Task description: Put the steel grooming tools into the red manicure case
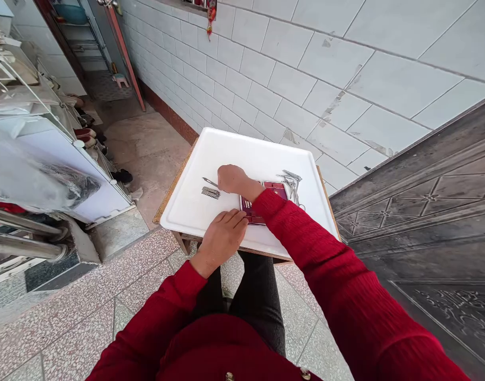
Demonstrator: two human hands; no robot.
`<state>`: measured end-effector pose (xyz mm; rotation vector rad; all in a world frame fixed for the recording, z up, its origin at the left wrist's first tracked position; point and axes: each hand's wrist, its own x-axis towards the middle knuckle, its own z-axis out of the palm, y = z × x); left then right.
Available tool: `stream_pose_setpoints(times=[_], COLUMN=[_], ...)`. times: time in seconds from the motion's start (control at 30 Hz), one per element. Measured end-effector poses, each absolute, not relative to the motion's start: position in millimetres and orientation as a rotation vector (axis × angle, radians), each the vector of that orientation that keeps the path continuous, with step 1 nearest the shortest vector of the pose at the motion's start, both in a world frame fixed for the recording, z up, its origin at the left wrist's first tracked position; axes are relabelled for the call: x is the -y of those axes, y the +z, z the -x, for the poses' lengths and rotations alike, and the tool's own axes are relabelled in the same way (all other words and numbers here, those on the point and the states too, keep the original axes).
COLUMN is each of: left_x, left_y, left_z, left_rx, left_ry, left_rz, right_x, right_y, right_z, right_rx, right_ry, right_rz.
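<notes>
My right hand [233, 180] is closed over the white tray [242, 143]. A slim metal manicure tool [209, 182] with a pointed tip sticks out from its fingers to the left. Just below that tip lie several flat metal nail clippers [210, 192] side by side. My left hand [224, 234] lies flat at the tray's near edge, fingertips touching the lower left corner of a dark red manicure case [275, 188]. The case lies spread out, partly hidden under my right forearm, with small tools in its left half. To its right is a loose pile of metal scissors and clippers [292, 182].
The tray rests on a small wooden table [174, 182] against a white tiled wall [262, 69]. A dark carved door panel [425, 206] stands at the right. Shelves with shoes [86, 135] and a plastic-covered white box [68, 164] are on the left, before a doorway.
</notes>
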<state>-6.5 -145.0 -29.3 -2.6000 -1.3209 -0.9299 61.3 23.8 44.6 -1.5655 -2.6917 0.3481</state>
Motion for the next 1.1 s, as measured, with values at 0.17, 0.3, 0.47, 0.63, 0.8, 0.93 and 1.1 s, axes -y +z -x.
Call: stream_pose_setpoints(times=[0.17,0.3,0.47,0.63,0.8,0.93,1.1], left_x=[145,145,143,142,141,141,141], left_y=[-31,-30,-31,-31,-27,-24,-21], left_z=[6,6,8,9,10,10,10], left_rx=[1.329,1.308,1.290,1.282,1.274,1.262,1.286], left_ry=[-0.932,-0.940,-0.926,-0.917,-0.918,-0.909,-0.887], left_rz=[2.594,2.588,2.580,2.581,2.569,2.572,2.586], right_x=[-27,-27,-25,-21,-15,-13,-13], right_y=[45,46,47,34,21,17,19], right_z=[-67,-80,-118,-171,-201,-205,-207], right_rx=[2.725,2.577,2.039,1.636,1.527,1.567,1.595], right_ry=[0.424,0.599,1.136,1.288,1.263,1.237,1.235], right_rz=[1.507,1.409,1.391,1.318,1.261,1.224,1.229])
